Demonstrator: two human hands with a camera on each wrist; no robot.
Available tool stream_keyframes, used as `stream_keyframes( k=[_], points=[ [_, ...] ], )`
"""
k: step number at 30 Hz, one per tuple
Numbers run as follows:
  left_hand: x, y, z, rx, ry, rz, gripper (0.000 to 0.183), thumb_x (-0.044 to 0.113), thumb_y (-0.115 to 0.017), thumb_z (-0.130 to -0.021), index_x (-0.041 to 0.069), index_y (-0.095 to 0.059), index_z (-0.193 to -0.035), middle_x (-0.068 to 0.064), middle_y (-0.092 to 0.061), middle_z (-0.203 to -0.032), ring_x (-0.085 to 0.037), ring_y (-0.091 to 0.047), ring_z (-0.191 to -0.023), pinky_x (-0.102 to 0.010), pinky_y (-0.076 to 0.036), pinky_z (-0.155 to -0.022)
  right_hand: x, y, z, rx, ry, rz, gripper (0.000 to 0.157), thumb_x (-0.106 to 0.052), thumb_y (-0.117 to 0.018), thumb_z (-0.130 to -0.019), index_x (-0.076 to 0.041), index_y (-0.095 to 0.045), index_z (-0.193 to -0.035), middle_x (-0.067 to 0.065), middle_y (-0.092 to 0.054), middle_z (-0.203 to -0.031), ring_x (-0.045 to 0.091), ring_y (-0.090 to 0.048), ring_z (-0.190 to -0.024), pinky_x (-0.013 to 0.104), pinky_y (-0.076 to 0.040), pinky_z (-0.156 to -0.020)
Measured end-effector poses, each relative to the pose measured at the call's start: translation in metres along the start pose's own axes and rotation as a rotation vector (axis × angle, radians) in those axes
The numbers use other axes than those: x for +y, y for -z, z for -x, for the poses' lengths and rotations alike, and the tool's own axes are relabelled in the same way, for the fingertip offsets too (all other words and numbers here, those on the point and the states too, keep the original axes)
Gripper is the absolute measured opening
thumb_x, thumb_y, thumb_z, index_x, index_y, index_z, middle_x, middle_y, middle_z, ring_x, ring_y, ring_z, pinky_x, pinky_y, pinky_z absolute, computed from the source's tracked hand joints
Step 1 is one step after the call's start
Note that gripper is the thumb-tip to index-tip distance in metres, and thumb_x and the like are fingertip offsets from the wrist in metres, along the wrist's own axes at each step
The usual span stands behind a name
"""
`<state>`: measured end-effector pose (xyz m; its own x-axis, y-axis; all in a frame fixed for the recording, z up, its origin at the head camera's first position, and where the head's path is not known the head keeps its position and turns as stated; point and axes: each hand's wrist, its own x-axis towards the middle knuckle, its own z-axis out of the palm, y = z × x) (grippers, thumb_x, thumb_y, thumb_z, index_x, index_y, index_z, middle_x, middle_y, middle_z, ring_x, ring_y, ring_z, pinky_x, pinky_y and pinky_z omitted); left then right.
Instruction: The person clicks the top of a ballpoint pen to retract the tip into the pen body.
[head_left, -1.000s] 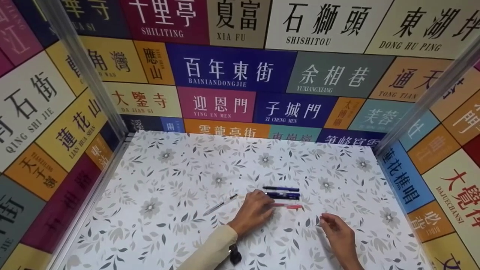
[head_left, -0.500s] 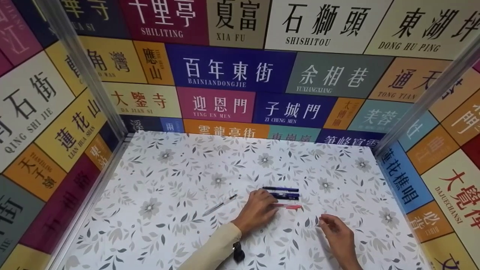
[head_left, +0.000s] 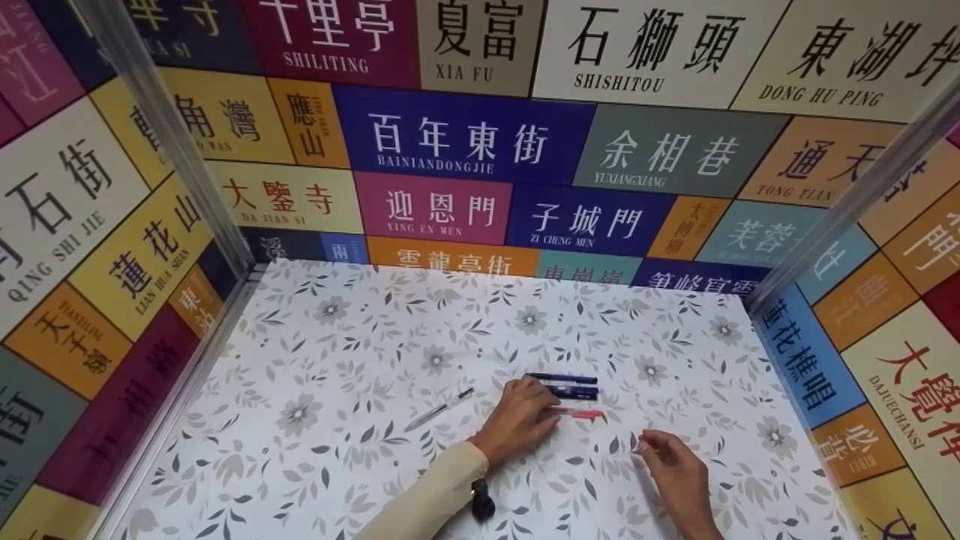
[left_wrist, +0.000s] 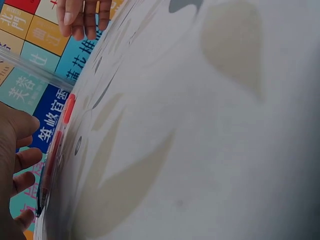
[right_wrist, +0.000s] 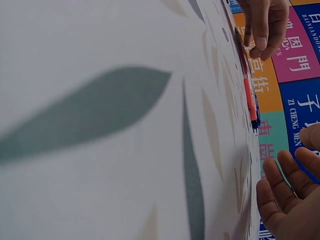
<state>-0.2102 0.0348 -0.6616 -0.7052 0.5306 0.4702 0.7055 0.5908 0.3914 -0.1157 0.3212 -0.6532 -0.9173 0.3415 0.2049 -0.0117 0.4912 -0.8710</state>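
Observation:
My left hand (head_left: pixel 517 424) is over the left ends of a small row of pens on the floral surface, its fingers loosely bent. Nearest to it lies a red pen (head_left: pixel 581 413), partly hidden by the hand. Beyond that are two dark blue pens (head_left: pixel 574 379), side by side. In the left wrist view the fingers (left_wrist: pixel 25 182) hang beside the red pen (left_wrist: pixel 69 107) with a gap between. My right hand (head_left: pixel 677 472) hovers to the right of the row, fingers relaxed and holding nothing; the right wrist view shows its palm (right_wrist: pixel 295 215).
A clear pen with a dark tip (head_left: pixel 441 409) lies at a slant left of the left hand. The white floral tabletop (head_left: pixel 360 465) is bounded by printed panels (head_left: pixel 465 135) at the back and both sides. A small black object (head_left: pixel 482 501) hangs by the left sleeve (head_left: pixel 431 495).
My left hand has slid slightly to the right, covering more of the pens' left ends. The right hand and the pens stay practically where they were.

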Motion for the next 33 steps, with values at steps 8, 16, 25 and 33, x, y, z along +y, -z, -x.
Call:
stream_keyframes(
  k=[8,16,25,33],
  points=[
    [0.000,-0.005,-0.003,-0.005,-0.017,0.009,0.018,0.027,-0.077,-0.103,0.015,-0.079,-0.115,0.003,-0.076,-0.117,-0.019,-0.060,-0.117,-0.043,-0.047,-0.105,0.004,0.002,0.002,0.000,0.052,-0.030,0.018,0.007,-0.081,-0.096,0.002,-0.080,-0.113,0.014,-0.081,-0.106,0.003,-0.071,-0.086,0.012,-0.053,-0.077],
    [-0.003,-0.011,-0.006,-0.003,-0.054,-0.094,0.016,0.027,-0.077,-0.101,0.017,-0.080,-0.113,0.003,-0.075,-0.112,-0.018,-0.061,-0.113,-0.044,-0.047,-0.106,0.003,0.001,0.002,0.010,0.014,0.029,0.021,0.006,-0.081,-0.096,0.001,-0.079,-0.116,0.015,-0.081,-0.108,0.001,-0.069,-0.085,0.011,-0.052,-0.076],
    [-0.005,-0.016,-0.007,-0.014,-0.064,-0.141,0.014,0.026,-0.075,-0.102,0.018,-0.081,-0.112,0.005,-0.076,-0.111,-0.018,-0.061,-0.116,-0.048,-0.046,-0.111,0.004,0.005,0.003,-0.006,-0.002,-0.020,0.019,-0.001,-0.084,-0.097,-0.003,-0.081,-0.115,0.013,-0.081,-0.109,0.004,-0.070,-0.083,0.014,-0.055,-0.071],
    [-0.004,-0.019,-0.007,-0.018,-0.101,-0.215,0.012,0.028,-0.073,-0.104,0.019,-0.079,-0.108,0.004,-0.073,-0.111,-0.019,-0.060,-0.117,-0.048,-0.045,-0.112,0.004,0.006,0.004,-0.018,0.006,-0.008,0.018,-0.003,-0.083,-0.098,-0.002,-0.080,-0.116,0.013,-0.081,-0.109,0.004,-0.070,-0.085,0.013,-0.055,-0.073]
  ],
)
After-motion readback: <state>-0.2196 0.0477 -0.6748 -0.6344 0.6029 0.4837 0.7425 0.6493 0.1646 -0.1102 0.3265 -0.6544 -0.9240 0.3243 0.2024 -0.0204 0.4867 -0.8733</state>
